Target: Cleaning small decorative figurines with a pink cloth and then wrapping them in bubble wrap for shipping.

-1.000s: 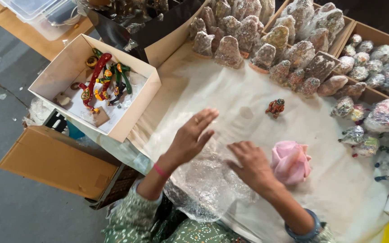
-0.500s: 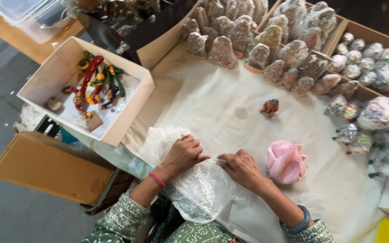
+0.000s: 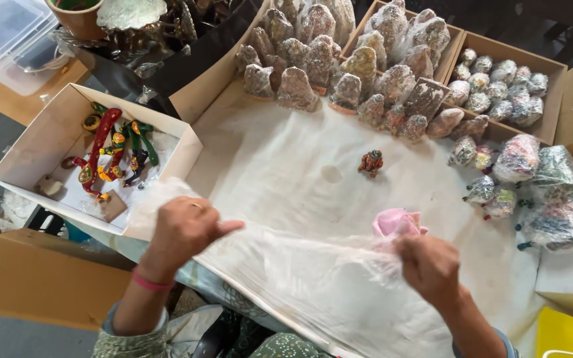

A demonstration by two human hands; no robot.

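As stretched, clear plastic sheet (image 3: pixel 300 265) between left hand (image 3: pixel 184 229) and right hand (image 3: pixel 429 265).

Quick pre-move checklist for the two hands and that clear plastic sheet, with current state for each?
1. Left hand grips one end of the clear plastic sheet: ok.
2. Right hand grips the other end: ok.
3. Sheet stretched out between the hands above the white cloth: ok, though still wrinkled.
4. Small brown figurine unwrapped, standing apart from the sheet: ok.
5. Pink object clear of the sheet: not ok, it sits right at the right hand and is partly hidden.
6. Sheet free of tears: cannot tell.
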